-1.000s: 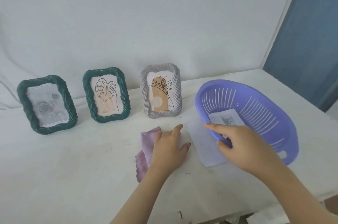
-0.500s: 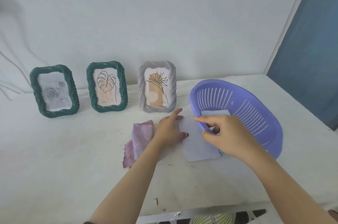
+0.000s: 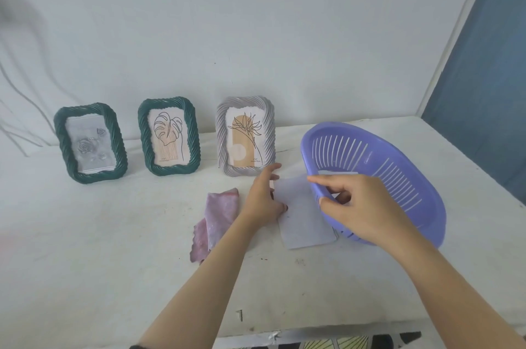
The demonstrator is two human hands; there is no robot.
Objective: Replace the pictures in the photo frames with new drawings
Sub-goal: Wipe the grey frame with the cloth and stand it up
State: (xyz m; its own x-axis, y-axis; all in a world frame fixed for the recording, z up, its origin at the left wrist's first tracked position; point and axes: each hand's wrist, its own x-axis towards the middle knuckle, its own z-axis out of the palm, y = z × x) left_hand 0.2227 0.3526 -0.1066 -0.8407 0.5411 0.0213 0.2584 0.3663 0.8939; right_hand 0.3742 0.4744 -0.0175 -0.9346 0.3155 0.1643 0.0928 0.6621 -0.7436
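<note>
Three rope-edged photo frames stand against the wall: a green frame (image 3: 90, 142) with a grey rose picture, a second green frame (image 3: 169, 136) with a leaf drawing, and a grey frame (image 3: 246, 135) with a flower drawing. A white sheet (image 3: 304, 217) lies flat on the table, partly under a tilted purple basket (image 3: 398, 166). My left hand (image 3: 263, 200) rests flat on the sheet's left edge, fingers spread. The basket's near rim is pinched by my right hand (image 3: 355, 206), which holds it tipped up. Another paper lies inside the basket, mostly hidden.
A crumpled pink cloth (image 3: 216, 220) lies left of my left hand. The white table (image 3: 99, 249) meets the wall behind the frames. A blue panel (image 3: 484, 92) stands at the far right. A patterned surface shows below the table's front edge.
The view has shifted slightly back. My left hand slid right from the pink cloth onto the sheet's edge. My right hand keeps its grip on the basket rim.
</note>
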